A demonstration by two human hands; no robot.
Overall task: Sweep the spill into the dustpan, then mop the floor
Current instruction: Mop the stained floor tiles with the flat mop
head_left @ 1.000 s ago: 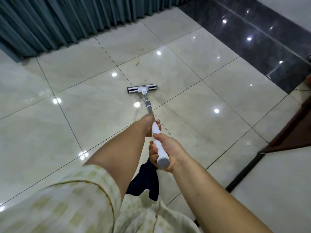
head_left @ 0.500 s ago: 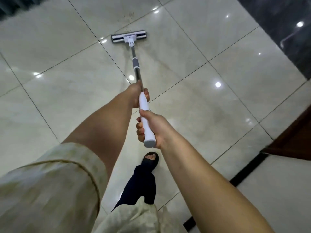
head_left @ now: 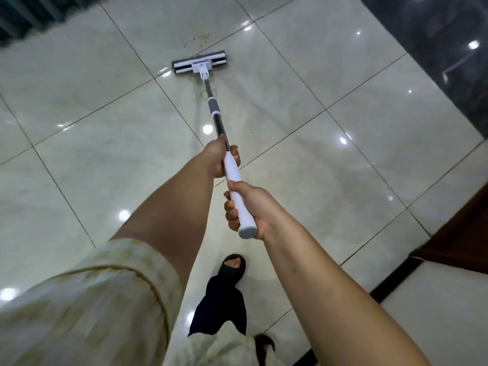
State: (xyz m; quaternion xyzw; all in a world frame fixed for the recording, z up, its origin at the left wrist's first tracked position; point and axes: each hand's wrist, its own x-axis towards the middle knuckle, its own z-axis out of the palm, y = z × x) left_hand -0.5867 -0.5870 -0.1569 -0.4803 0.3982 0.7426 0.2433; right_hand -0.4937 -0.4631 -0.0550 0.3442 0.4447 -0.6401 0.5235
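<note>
Both hands hold a flat mop (head_left: 214, 107) with a white grip and a dark pole. My left hand (head_left: 220, 157) grips the pole where the white grip begins. My right hand (head_left: 248, 207) is closed around the grip's grey-capped end. The mop head (head_left: 199, 65), white and dark, lies flat on the glossy pale tile floor (head_left: 105, 143). Just beyond the head a few small brown crumbs (head_left: 202, 38) lie scattered on the tile. No dustpan is in view.
A teal curtain (head_left: 26, 14) hangs at the top left. Dark polished tiles (head_left: 435, 35) run along the upper right. A dark wooden piece (head_left: 464, 239) and a black floor strip (head_left: 390, 281) stand at the right. My sandalled foot (head_left: 232, 265) is below the hands.
The view has tilted up and the mop head sits lower in frame, closer to me. The crumbs beyond the head have come into sight. Both hands keep their grip.
</note>
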